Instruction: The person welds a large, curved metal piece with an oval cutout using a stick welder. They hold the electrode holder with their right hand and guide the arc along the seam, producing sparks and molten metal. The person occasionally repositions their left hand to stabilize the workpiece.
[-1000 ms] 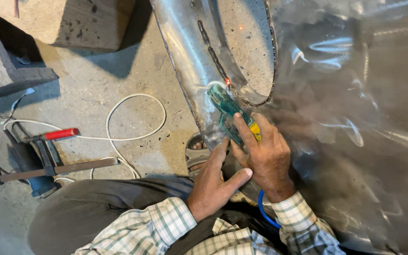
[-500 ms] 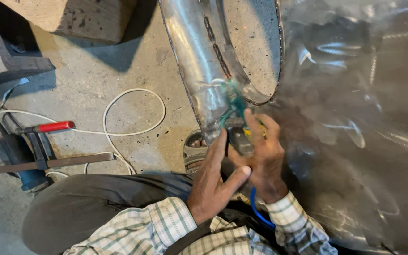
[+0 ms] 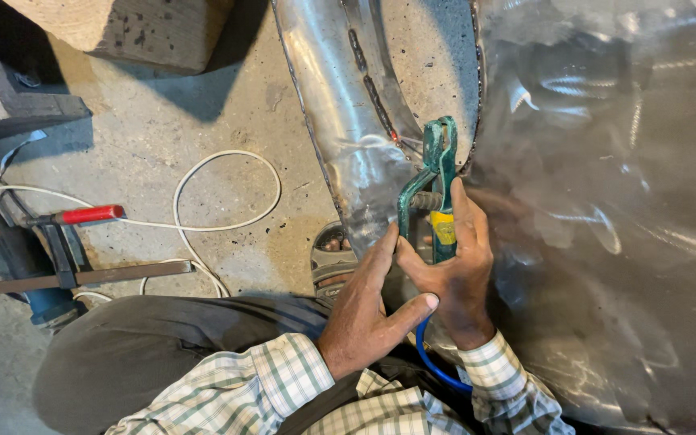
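Note:
My right hand (image 3: pixel 457 270) grips a green metal torch or holder tool (image 3: pixel 432 189) with a yellow band, its tip close to the welded seam (image 3: pixel 368 80) of a shiny curved sheet-metal piece (image 3: pixel 340 137). A blue hose (image 3: pixel 437 366) runs from the tool under my right wrist. My left hand (image 3: pixel 364 310) rests against the tool's lower part and the metal edge, thumb touching my right hand. A large shiny metal sheet (image 3: pixel 614 209) fills the right side.
On the concrete floor lie a white cable (image 3: pixel 203 217), a red-handled clamp (image 3: pixel 82 216) on a flat bar (image 3: pixel 82 278), and a blue power tool (image 3: pixel 30 298). A stone block (image 3: pixel 138 28) sits at top left. My sandalled foot (image 3: pixel 330 258) is below the metal.
The green tool has swung from a slanted position to nearly upright, its tip moved right along the seam. My left hand has slid up against the tool.

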